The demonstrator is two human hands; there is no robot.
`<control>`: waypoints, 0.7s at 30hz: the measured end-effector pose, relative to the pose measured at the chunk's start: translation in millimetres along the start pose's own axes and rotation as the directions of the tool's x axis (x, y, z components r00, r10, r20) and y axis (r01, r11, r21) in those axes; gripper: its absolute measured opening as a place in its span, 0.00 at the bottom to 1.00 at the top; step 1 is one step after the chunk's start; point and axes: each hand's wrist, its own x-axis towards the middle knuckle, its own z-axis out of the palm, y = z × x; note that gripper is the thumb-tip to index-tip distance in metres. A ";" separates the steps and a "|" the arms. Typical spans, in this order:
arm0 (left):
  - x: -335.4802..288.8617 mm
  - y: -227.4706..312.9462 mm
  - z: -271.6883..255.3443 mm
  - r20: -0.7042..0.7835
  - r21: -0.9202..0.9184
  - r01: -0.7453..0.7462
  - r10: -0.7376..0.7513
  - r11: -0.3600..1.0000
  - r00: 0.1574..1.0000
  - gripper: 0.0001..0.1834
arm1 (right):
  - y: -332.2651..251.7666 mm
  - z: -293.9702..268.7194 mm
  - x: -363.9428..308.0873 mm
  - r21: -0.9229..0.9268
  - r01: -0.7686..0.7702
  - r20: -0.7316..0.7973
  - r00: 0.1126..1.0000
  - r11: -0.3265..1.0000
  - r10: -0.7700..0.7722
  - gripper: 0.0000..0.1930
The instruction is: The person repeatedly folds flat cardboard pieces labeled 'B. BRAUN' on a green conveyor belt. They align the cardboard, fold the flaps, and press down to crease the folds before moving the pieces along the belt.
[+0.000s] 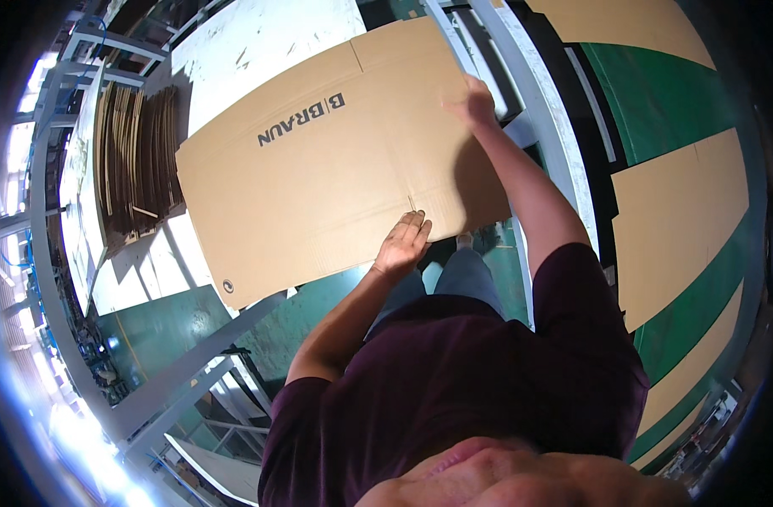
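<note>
Head: green floor, white table | flattened cardboard box before the person, partly over the table | left hand: fingers nearly straight against its near edge, hold unclear | right hand: curled at its right edge, seemingly gripping | uneven support could let it tilt or bend

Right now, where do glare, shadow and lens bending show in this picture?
Head view: white glare washes out the lower left; head view: a dark shadow covers the near right corner of the flat brown cardboard sheet; head view: the long grey metal frame at far left bows along the fisheye's blackened rim.
</note>
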 end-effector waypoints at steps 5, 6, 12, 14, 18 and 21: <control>-7.7 -6.2 19.3 0.017 0.047 -0.041 0.040 0.998 0.999 0.24 | 40.7 -51.9 -92.4 0.087 -0.219 0.187 0.962 0.972 0.200 0.39; -8.1 -5.7 22.7 0.015 0.046 -0.054 0.054 0.997 0.998 0.24 | 44.2 -70.8 -115.6 0.110 -0.303 0.256 0.929 0.947 0.267 0.39; 4.3 -4.1 10.0 0.018 0.019 -0.142 0.142 0.990 0.990 0.22 | 94.2 -173.5 -236.2 0.167 -0.416 -0.111 0.893 0.894 0.436 0.27; 10.3 -4.4 14.7 0.102 0.094 -0.099 0.089 0.991 0.991 0.22 | 141.4 -222.5 -269.9 -0.041 -0.483 -0.434 0.797 0.874 0.420 0.25; 6.5 -6.4 15.4 0.231 0.176 -0.125 0.083 0.976 0.969 0.19 | 218.9 -344.2 -395.6 -0.286 -0.935 -0.804 0.354 0.212 0.478 0.14; -3.3 -13.4 13.4 0.210 0.185 -0.133 0.094 0.974 0.973 0.20 | 231.8 -379.2 -467.2 -0.236 -0.949 -0.801 0.067 -0.211 0.595 0.34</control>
